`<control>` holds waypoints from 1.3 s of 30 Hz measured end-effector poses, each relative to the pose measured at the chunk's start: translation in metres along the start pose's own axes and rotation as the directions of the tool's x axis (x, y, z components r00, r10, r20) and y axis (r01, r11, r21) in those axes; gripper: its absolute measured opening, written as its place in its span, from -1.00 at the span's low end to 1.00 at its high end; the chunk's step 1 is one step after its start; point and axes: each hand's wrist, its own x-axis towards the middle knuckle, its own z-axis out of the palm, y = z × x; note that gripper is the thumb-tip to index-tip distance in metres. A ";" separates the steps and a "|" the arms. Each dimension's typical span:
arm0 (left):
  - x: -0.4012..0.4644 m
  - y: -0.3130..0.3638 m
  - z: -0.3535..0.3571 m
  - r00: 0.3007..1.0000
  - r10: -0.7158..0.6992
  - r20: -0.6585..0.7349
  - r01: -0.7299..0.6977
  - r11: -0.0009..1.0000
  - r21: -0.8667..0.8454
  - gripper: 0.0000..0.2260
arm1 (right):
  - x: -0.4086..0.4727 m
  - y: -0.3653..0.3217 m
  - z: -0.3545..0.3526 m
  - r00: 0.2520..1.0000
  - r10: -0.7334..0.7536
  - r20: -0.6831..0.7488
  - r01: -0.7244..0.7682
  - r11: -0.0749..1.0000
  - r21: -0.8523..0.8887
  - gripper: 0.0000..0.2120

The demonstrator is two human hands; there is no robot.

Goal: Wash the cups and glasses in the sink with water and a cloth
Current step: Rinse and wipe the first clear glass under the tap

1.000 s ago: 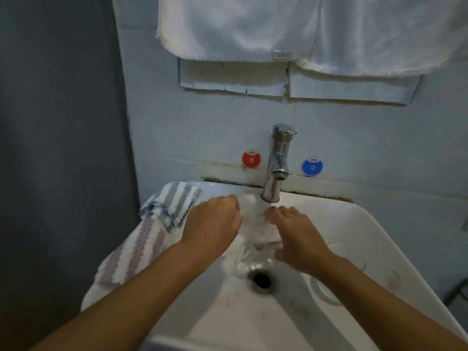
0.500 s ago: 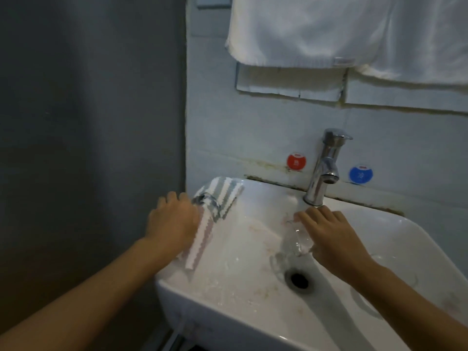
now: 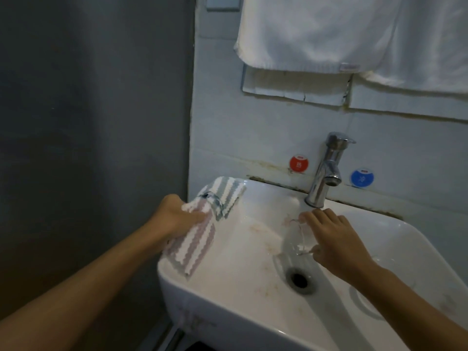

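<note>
Glass [image 3: 295,243]: clear, smooth-walled, tilted on its side inside the basin, below the tap spout and just behind the drain; edges partly lost in glare.

Right hand [image 3: 336,243]: held over the glass, fingers curled down round its upper side, thumb at the near rim; gripping it.

Second glass [image 3: 367,304]: clear, only a round rim outline visible, lying in the basin's right part under the right forearm.

Cloth [image 3: 202,224]: soft, ribbed weave, zigzag stripes in white, grey-green and dull pink; draped over the sink's left rim, one end hanging into the basin.

Left hand [image 3: 177,219]: fingers bunched and closed round the cloth's middle at the rim.

Sink [image 3: 228,312]: white glazed ceramic, rounded rectangle, faint pinkish stains, dark round drain [image 3: 300,279].

Tap [image 3: 326,171]: polished chrome, upright column, short spout.

Stickers: round red [image 3: 299,163] left of the tap, round blue [image 3: 362,178] right.

Towels [image 3: 354,34]: white, plush, hanging on the wall above.
</note>
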 end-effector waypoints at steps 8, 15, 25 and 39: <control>-0.011 0.041 0.029 0.902 0.428 -0.052 -0.430 0.880 -0.203 -0.81 | 0.002 -0.014 -0.014 0.976 0.212 0.051 -0.210 0.845 0.492 -0.35; -0.006 0.082 0.100 0.982 0.173 0.075 -0.127 0.901 -0.415 -0.68 | 0.006 -0.021 -0.027 0.890 0.366 0.273 -0.419 0.418 0.806 -0.35; -0.015 0.080 0.152 0.650 0.125 0.750 0.572 0.569 -0.591 -0.33 | 0.005 -0.027 -0.017 0.853 0.473 0.221 -0.404 0.331 0.853 -0.36; -0.014 0.072 0.163 0.647 0.158 0.746 0.581 0.532 -0.616 -0.41 | 0.005 -0.014 -0.015 0.804 0.354 0.477 -0.561 0.188 0.806 -0.43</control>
